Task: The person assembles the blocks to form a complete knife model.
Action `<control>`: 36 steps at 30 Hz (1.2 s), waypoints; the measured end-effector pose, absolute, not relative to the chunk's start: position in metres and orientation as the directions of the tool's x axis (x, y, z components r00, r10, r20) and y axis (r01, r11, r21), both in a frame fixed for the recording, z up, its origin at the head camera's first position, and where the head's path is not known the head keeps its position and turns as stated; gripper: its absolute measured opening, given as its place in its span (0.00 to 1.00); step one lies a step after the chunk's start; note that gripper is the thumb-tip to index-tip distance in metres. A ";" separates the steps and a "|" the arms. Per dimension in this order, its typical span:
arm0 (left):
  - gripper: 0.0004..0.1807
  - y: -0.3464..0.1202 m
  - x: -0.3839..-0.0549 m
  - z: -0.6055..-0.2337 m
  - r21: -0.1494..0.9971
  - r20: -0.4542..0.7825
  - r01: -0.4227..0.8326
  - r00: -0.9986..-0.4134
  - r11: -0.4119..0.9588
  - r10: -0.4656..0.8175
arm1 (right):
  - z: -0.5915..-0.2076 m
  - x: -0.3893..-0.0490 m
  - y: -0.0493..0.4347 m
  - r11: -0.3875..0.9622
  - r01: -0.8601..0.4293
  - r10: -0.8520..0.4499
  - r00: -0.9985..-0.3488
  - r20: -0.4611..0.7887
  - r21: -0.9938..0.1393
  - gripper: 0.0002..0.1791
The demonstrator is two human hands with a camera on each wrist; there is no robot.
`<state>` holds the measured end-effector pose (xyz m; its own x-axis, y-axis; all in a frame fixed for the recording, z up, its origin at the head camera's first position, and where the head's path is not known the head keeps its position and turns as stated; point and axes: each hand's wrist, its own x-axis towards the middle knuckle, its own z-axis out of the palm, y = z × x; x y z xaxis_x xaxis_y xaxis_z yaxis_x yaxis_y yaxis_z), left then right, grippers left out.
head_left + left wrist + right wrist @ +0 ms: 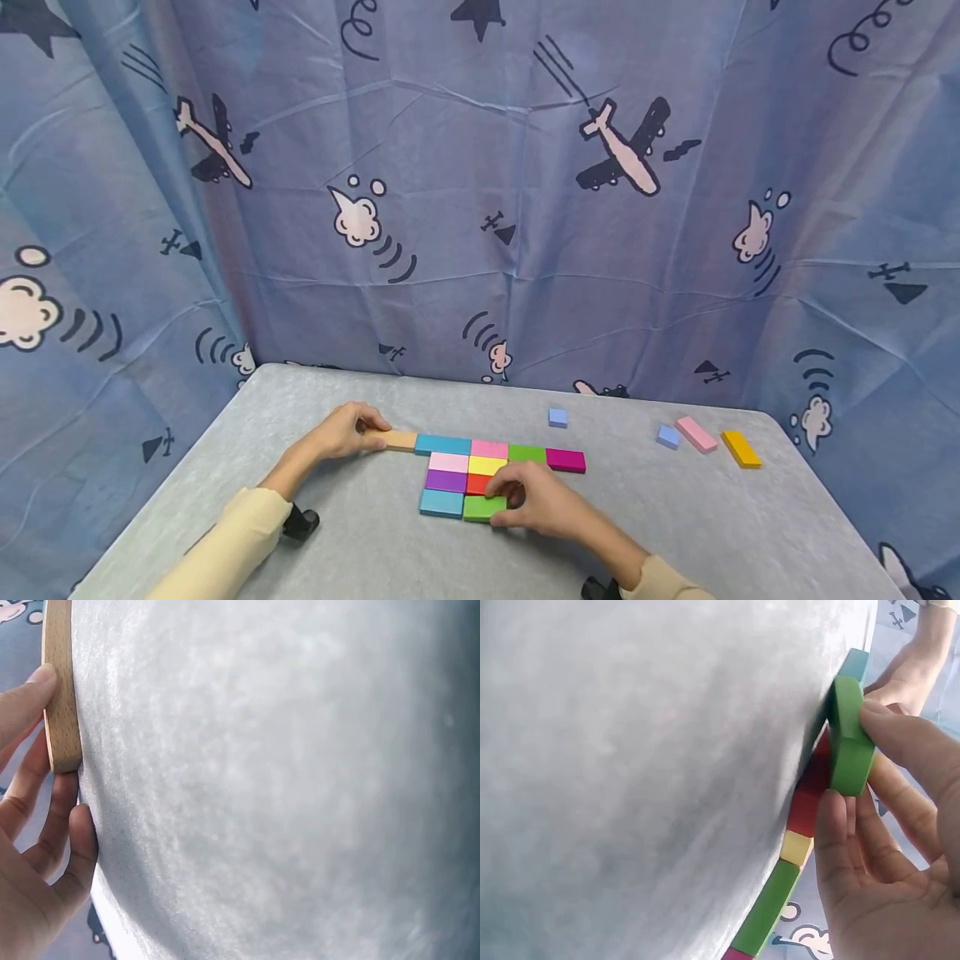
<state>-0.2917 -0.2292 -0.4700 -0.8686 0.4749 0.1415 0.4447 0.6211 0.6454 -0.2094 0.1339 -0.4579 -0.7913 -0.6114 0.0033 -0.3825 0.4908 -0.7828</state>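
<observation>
My left hand (pixel 348 432) pinches the left end of a plain wooden block (pixel 399 440), thumb on one long side (pixel 61 697) and fingers at the other. That block meets a blue block (pixel 443 445) in a row that runs on through pink (pixel 489 449), green and magenta (pixel 566 460) blocks. Below the row, two columns of blocks sit side by side: light pink, purple (pixel 446 481) and blue on the left, yellow (pixel 487 466), red and green on the right. My right hand (pixel 542 502) grips the lowest green block (pixel 484 508) between thumb and fingers, partly covering the red one.
Loose blocks lie farther back on the grey table (pixel 360 542): a small blue one (pixel 557 417) behind the row, and to the right another small blue (pixel 667 437), a pink (pixel 696 434) and an orange-yellow one (pixel 741 449). A patterned blue curtain (pixel 450 275) hangs behind.
</observation>
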 end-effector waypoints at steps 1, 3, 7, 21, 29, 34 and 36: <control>0.09 -0.229 -0.292 -0.470 0.645 0.140 0.444 -0.869 0.622 0.475 | -0.458 -0.209 0.134 0.489 -0.385 -0.611 -0.792 0.008 -0.783 0.14; 0.09 -0.229 -0.292 -0.469 0.646 0.140 0.443 -0.869 0.622 0.475 | -0.460 -0.209 0.134 0.488 -0.393 -0.608 -0.794 0.019 -0.779 0.14; 0.09 -0.228 -0.291 -0.469 0.647 0.139 0.441 -0.870 0.622 0.473 | -0.462 -0.208 0.136 0.469 -0.430 -0.617 -0.785 0.063 -0.772 0.15; 0.10 -0.229 -0.293 -0.471 0.651 0.137 0.439 -0.870 0.620 0.473 | -0.463 -0.209 0.153 0.446 -0.418 -0.608 -0.791 0.075 -0.792 0.14; 0.10 -0.230 -0.293 -0.472 0.654 0.142 0.444 -0.867 0.613 0.478 | -0.464 -0.212 0.150 0.457 -0.429 -0.607 -0.790 0.079 -0.779 0.15; 0.10 -0.229 -0.293 -0.471 0.651 0.142 0.443 -0.868 0.616 0.475 | -0.465 -0.214 0.150 0.473 -0.429 -0.604 -0.794 0.071 -0.770 0.15; 0.10 -0.229 -0.292 -0.470 0.652 0.143 0.444 -0.868 0.615 0.475 | -0.465 -0.214 0.150 0.479 -0.422 -0.600 -0.797 0.063 -0.769 0.15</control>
